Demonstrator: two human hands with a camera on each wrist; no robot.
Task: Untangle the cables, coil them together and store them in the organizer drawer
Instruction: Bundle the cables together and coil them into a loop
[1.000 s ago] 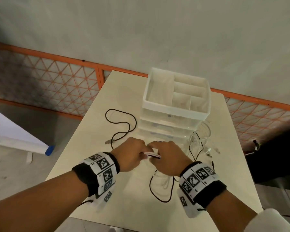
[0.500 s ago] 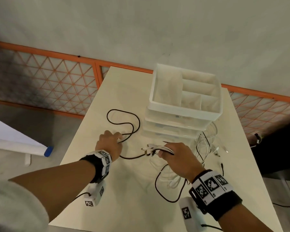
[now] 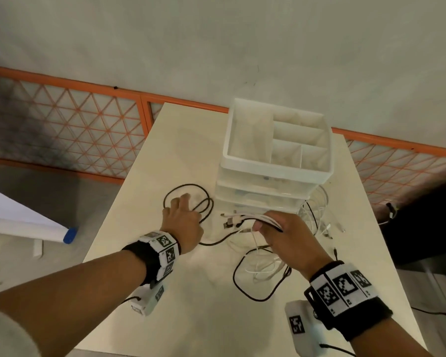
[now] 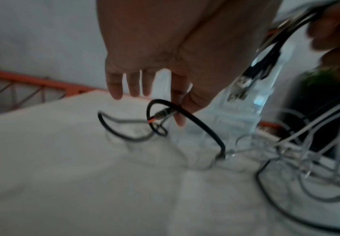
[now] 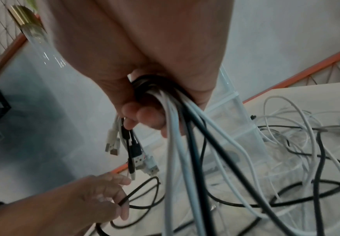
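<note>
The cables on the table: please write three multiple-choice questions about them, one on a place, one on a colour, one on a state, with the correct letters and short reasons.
1. Where does the organizer stand?
A. on the table
B. on the floor
C. on a chair

2. What colour is the cable under the left hand?
A. red
B. black
C. green

3. What is the right hand doing?
A. resting empty
B. opening a drawer
C. gripping a cable bundle

Answers: 1 A, it stands on the tabletop; 2 B, the loop is black; 3 C, the fingers curl round several cables.

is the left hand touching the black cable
Touching. The right wrist view shows the left hand with the black cable running between its fingers; in the left wrist view the cable crosses its thumb.
</note>
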